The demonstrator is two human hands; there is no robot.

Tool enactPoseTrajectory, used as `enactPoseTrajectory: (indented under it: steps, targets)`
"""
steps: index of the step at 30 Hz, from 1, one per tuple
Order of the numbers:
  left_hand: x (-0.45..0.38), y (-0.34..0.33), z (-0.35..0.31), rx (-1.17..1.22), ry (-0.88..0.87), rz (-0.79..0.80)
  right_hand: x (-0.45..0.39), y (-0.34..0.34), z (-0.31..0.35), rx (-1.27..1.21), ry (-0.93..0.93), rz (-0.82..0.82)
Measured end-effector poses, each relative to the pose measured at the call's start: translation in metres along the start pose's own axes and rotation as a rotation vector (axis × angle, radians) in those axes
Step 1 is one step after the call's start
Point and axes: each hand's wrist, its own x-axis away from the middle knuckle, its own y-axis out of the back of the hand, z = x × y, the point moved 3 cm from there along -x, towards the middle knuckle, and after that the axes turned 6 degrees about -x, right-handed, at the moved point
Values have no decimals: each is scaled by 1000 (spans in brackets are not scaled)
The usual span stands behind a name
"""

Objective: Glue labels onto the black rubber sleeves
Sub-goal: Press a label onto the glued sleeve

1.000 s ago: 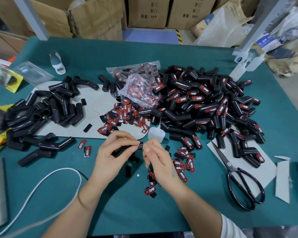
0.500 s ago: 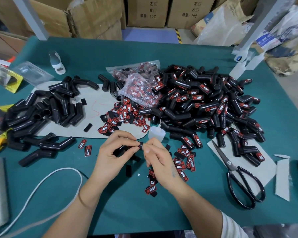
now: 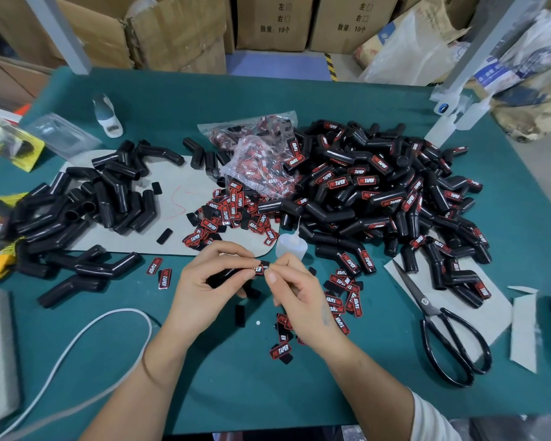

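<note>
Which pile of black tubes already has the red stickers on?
The big pile of sleeves right of the hands: its sleeves show red labels. The smaller pile on the left is plain black. The left hand and right hand hold one sleeve between them.

Above the green table [image 3: 268, 393], the left hand [image 3: 204, 291] grips a black rubber sleeve [image 3: 226, 275] while the right hand [image 3: 299, 297] pinches a red label [image 3: 259, 268] onto its end. Labelled sleeves [image 3: 379, 192] pile at two o'clock, bare sleeves [image 3: 86, 205] at ten, scissors [image 3: 439, 326] at three.
</note>
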Motion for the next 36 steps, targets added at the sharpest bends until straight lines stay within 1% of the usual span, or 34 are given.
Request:
enactPoseTrajectory:
  steps: [3, 17, 27, 30, 36]
  targets:
    - [-1, 2, 0, 13, -4, -22, -1, 0, 2, 6, 30, 5]
    - [1, 2, 1, 74, -5, -27, -1, 1, 2, -21, 39, -11]
    - [0, 1, 2, 57, -32, -35, -1, 1, 0, -65, 0, -4]
    - [0, 0, 3, 40, -54, -29, -2, 2, -5, -88, -27, -53]
    - [0, 0, 2, -14, -106, -26, -3, 2, -7, -69, 27, -73]
